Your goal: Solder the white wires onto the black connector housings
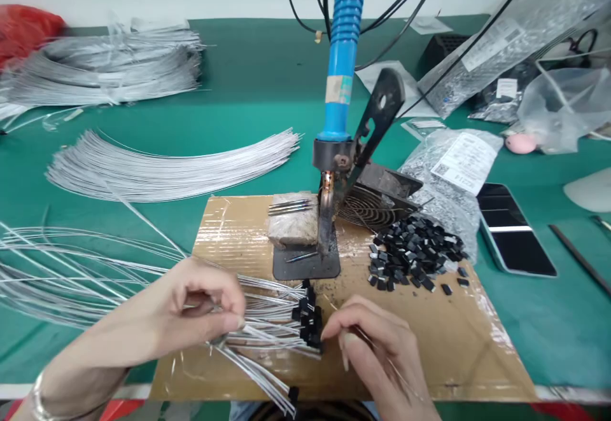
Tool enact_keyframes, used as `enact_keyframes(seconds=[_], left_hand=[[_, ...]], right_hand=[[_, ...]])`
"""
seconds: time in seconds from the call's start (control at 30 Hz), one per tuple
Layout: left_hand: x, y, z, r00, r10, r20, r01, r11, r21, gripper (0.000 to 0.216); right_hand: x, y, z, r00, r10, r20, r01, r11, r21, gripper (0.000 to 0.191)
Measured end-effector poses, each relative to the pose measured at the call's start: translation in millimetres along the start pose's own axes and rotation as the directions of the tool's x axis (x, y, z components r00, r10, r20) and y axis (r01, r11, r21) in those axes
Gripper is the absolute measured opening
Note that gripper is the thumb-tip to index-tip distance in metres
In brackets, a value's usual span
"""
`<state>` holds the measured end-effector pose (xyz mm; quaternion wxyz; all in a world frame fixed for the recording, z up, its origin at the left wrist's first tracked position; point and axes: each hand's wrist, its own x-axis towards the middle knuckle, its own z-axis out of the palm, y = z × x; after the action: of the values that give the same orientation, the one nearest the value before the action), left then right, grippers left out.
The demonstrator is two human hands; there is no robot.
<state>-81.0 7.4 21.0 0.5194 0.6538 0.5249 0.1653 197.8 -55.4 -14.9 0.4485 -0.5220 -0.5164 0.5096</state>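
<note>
My left hand [203, 303] is closed in a pinch, with thumb and index finger pressed on thin white wires. Several white wires [272, 319] run rightward from beneath it and end in small black connectors [310, 319] on the cardboard. A separate small bundle of white wires [260, 373] angles toward the front edge, a black piece at its tip. My right hand [377, 351] is curled, its index fingertip beside the connectors. A thin strand, like solder wire [398, 373], passes through its fingers. Its palm is hidden.
A blue-handled soldering tool [340, 90] on a stand rises behind the hands. Small black parts [415, 252] are heaped on the cardboard [449, 357] at right, near a phone [518, 230]. A cut wire bundle [172, 170] and coiled wires [114, 65] lie at left.
</note>
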Motion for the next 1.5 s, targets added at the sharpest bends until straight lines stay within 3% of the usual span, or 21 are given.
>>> enact_keyframes(seconds=[0.03, 0.1, 0.2, 0.7, 0.83, 0.9, 1.0, 1.07, 1.2, 1.33, 1.5], left_hand=[[6, -1, 0, 0.993, -0.047, 0.105, 0.051, 0.998, -0.044, 0.026], [16, -2, 0, 0.977, -0.081, 0.197, 0.102, 0.990, -0.096, 0.025], [22, -4, 3, 0.981, -0.065, 0.184, 0.090, 0.987, -0.131, 0.027], [14, -2, 17, 0.983, -0.122, 0.135, 0.131, 0.989, -0.061, 0.031], [6, 3, 29, 0.998, -0.064, 0.018, 0.059, 0.980, 0.190, 0.025], [4, 11, 42, 1.000, -0.012, 0.015, 0.008, 0.964, 0.266, 0.020], [6, 24, 66, 0.998, 0.048, 0.043, -0.057, 0.971, 0.231, 0.018], [11, 29, 79, 0.998, 0.063, 0.022, -0.066, 0.980, 0.186, 0.020], [20, 26, 92, 1.000, -0.023, 0.006, 0.023, 1.000, 0.021, 0.023], [24, 19, 90, 0.996, -0.092, 0.008, 0.093, 0.987, -0.128, 0.027], [28, 15, 83, 0.992, -0.108, -0.065, 0.092, 0.975, -0.203, 0.027]], right_hand=[[0, 1, 0, 0.999, 0.009, 0.031, -0.009, 1.000, 0.009, 0.030], [1, 4, 0, 0.997, 0.029, 0.072, -0.032, 0.999, 0.032, 0.021], [2, 11, -1, 0.993, 0.047, 0.110, -0.052, 0.998, 0.041, 0.011], [5, 19, -1, 0.986, 0.140, 0.090, -0.146, 0.987, 0.060, 0.033], [5, 21, -4, 0.992, 0.099, 0.072, -0.100, 0.995, 0.009, 0.033], [5, 22, -4, 0.995, 0.036, 0.092, -0.033, 0.999, -0.028, 0.030], [4, 23, 0, 0.995, -0.071, 0.074, 0.078, 0.992, -0.097, 0.027], [1, 23, 4, 0.994, -0.108, -0.003, 0.107, 0.987, -0.116, 0.026], [-2, 25, 10, 0.982, -0.104, -0.159, 0.099, 0.994, -0.042, 0.024], [0, 31, -2, 0.972, -0.021, -0.235, 0.046, 0.994, 0.100, 0.023], [2, 35, -20, 0.978, 0.139, -0.156, -0.064, 0.910, 0.410, 0.065]])
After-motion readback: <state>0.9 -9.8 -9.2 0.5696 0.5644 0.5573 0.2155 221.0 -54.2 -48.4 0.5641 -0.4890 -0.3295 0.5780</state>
